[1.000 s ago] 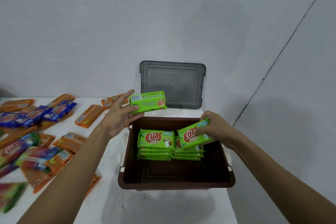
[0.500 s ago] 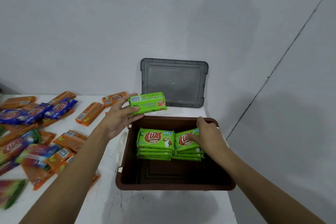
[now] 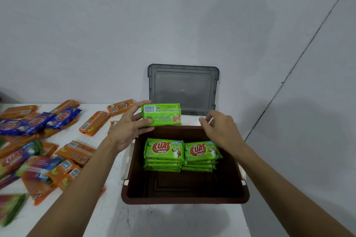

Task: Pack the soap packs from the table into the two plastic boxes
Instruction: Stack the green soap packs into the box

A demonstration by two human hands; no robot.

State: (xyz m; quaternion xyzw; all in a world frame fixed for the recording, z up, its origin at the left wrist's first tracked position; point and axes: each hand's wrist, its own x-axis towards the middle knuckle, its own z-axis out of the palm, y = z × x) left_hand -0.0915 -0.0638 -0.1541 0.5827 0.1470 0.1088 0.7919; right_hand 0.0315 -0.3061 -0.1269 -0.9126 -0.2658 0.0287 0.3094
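The white counter (image 3: 107, 217) holds the brown box (image 3: 185, 199). Left of the box lie loose orange and blue soap packs (image 3: 57, 140). Inside the box sit two stacks of green packs (image 3: 181, 155). Your left hand (image 3: 129, 131) grips one green pack (image 3: 161, 114) above the box's back edge. Your right hand (image 3: 219, 131) is empty, fingers spread, above the right stack.

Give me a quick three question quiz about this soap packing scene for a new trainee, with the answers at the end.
1. True or false: the left hand holds a green soap pack.
2. How many stacks of green packs sit in the brown box?
3. The right hand is: A) gripping a pack, B) empty above the box, C) on the grey lid.

Key: 1 true; 2 two; 3 B.
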